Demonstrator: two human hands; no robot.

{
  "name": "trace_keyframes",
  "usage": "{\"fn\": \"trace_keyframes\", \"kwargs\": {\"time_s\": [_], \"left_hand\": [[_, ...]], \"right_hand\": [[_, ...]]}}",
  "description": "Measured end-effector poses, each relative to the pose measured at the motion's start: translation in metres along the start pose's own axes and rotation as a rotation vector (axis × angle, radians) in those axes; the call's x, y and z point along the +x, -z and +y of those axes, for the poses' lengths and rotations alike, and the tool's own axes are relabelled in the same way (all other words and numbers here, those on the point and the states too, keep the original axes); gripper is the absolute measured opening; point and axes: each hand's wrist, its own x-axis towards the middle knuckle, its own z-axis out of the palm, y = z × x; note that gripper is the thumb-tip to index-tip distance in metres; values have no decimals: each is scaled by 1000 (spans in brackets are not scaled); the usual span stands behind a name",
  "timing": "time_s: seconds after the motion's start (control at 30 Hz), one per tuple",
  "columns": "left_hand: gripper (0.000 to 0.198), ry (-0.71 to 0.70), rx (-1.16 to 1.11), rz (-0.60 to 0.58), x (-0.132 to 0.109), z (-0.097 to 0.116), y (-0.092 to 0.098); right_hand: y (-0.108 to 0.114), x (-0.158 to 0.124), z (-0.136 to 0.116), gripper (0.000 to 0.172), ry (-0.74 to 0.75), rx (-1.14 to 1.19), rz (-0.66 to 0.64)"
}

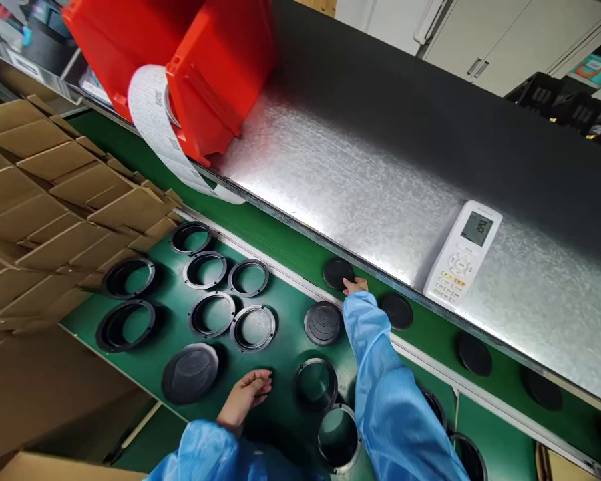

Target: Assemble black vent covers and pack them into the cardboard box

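Note:
My right hand point(354, 286), in a blue sleeve, reaches far forward to a flat black disc point(337, 272) on the green belt under the metal shelf; its fingertips touch the disc's edge and most of the fingers are hidden. My left hand point(246, 394) rests on the green table near me, fingers loosely curled, holding nothing. A black round cap point(189, 372) lies left of it and a black ring point(316, 383) lies right of it. Several more black rings point(253, 327) and a ribbed black cap point(323, 323) are spread over the table.
More black discs point(396, 310) lie along the belt. A white remote control point(463, 254) lies on the metal shelf point(340, 180). Red bins point(215, 73) with a white label strip point(155, 127) stand at the shelf's left. Folded cardboard point(45, 200) is stacked at left.

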Motion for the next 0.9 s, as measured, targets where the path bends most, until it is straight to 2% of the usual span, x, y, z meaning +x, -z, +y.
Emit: {"fn": "trace_keyframes", "kwargs": {"time_s": [0.07, 0.17, 0.27, 0.37, 0.47, 0.57, 0.67, 0.73, 0.8, 0.9], "left_hand": [[48, -13, -18, -13, -3, 2, 3], [54, -51, -33, -45, -12, 14, 4], [61, -163, -125, -197, -31, 35, -5], [71, -328, -365, -463, -58, 56, -18], [77, -363, -554, -636, -85, 67, -28], [73, -341, -613, -708, -108, 65, -29], [69, -368, -623, -748, -125, 55, -22], [66, -381, -617, -758, -134, 48, -15], [62, -378, -605, -759, -143, 40, -9], [61, -349, -602, -770, -156, 27, -2]], "right_hand": [[-5, -1, -7, 50, -64, 118, -49], [-9, -43, -17, 57, -68, 316, -132], [1, -124, -20, 63, -15, 470, -288], [21, -212, -18, 50, 45, 576, -527], [39, -275, -15, 39, 88, 637, -667], [48, -306, -9, 38, 111, 627, -684], [56, -314, -5, 35, 212, 500, -642], [63, -316, -5, 31, 369, 340, -505], [69, -322, -9, 36, 595, 159, -359], [75, -339, -21, 44, 946, -112, -313]]}}
